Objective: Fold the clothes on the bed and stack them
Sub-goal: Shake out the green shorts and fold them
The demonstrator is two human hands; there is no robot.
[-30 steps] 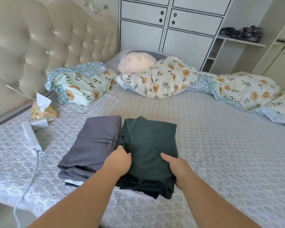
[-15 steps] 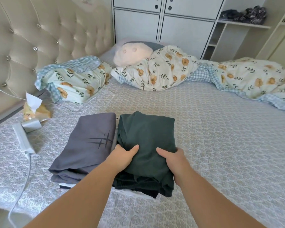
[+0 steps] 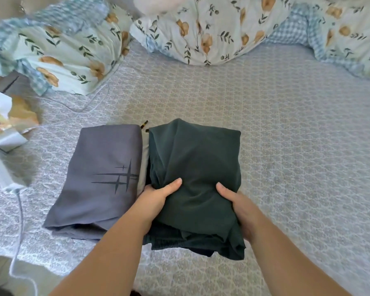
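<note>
Since the earlier frame, both thumbs have slid further onto the dark green folded garment (image 3: 195, 178) on the bed (image 3: 297, 146); our left hand (image 3: 158, 198) and right hand (image 3: 238, 207) grip its near corners, and we judge it must next be lifted onto the grey folded garment (image 3: 100, 174) just beside it.

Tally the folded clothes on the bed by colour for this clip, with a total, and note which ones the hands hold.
Dark green garment: 1, gripped at its near end by the left hand and the right hand.
Grey garment with a dark line print: 1, lying beside it, not held.
Total: 2. Further layers show under both, too hidden to count.
</note>
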